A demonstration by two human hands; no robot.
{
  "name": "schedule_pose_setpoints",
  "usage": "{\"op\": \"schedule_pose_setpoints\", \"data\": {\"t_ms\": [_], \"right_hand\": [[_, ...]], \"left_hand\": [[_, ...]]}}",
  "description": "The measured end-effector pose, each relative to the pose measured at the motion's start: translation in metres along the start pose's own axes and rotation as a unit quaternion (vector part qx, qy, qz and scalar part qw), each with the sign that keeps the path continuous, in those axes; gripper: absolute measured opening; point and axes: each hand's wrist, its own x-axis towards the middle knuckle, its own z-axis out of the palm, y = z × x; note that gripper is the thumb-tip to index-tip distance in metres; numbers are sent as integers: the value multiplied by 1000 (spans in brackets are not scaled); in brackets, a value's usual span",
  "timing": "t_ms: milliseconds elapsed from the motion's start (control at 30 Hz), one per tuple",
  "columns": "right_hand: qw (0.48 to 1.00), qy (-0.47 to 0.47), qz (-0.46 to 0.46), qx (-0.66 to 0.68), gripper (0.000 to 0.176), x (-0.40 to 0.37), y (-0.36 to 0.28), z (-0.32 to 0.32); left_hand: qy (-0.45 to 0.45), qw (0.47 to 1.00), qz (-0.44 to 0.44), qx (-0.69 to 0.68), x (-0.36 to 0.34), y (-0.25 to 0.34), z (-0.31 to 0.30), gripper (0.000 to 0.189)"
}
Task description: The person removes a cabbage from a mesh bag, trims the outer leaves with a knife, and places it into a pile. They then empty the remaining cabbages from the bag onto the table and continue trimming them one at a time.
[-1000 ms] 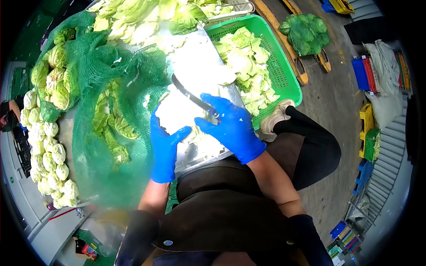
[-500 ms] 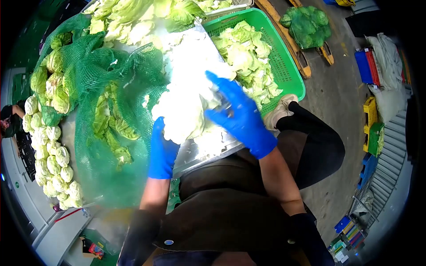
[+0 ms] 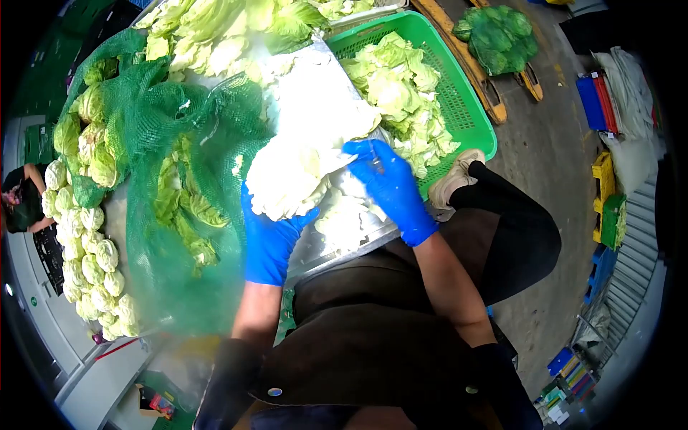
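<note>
1. Currently in work: one cabbage head [image 3: 287, 179], pale and part-stripped by its look, above the metal tray [image 3: 337, 251], near the person's body.
2. Left hand [image 3: 269, 247], blue-gloved: cupped beneath and beside the head, supporting it.
3. Right hand [image 3: 393, 190], blue-gloved: fingers bent inward, pinching the edge of a pale leaf [image 3: 335, 160] at the head's side; a small glint at the fingers, too unclear to name.
4. Done, judging by looks: pale trimmed heads [image 3: 93, 269], stacked at far left; loose leaves [image 3: 401, 86] heaped in the green crate [image 3: 487, 129].
5. Left, apparently: the head in hand, its leaf unfreed; greener heads [image 3: 93, 143] by the green net [image 3: 193, 115]. Whether the netted bundle [image 3: 498, 43] on the floor belongs: cannot tell.
</note>
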Motion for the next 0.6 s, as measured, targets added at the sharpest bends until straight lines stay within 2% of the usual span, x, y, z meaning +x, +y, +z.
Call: {"op": "schedule_pose_setpoints", "data": {"t_ms": [100, 167, 200, 300, 333, 400, 467, 500, 533, 600], "right_hand": [[1000, -20, 4, 9, 25, -7, 19, 27], [998, -10, -46, 36, 23, -17, 6, 41], [999, -22, -27, 41, 21, -17, 3, 39], [992, -64, 49, 92, 16, -19, -8, 22], [984, -80, 85, 135, 16, -24, -21, 9], [909, -166, 72, 375, 16, -13, -6, -19], [944, -22, 7, 330, 20, 0, -1, -33], [983, 59, -106, 135, 30, 5, 0, -38], [964, 182, -177, -78, 40, 11, 2, -43], [968, 120, -203, -85, 50, 13, 16, -28]], "left_hand": [[22, 994, -46, -98, -2, -5, -6, 67], [76, 995, -5, -59, -5, -10, -1, 61], [103, 994, 15, -39, -6, -12, 1, 57], [87, 995, 44, -14, 4, -22, -24, 66], [94, 994, 43, -27, 3, -21, -25, 63], [107, 992, 42, -53, 2, -17, -26, 58], [95, 992, 62, -45, 2, -17, -32, 60], [89, 993, 71, -40, 1, -17, -34, 60], [93, 992, 89, 1, -3, -17, -34, 61], [93, 984, 127, 80, -7, -18, -29, 63]]}}
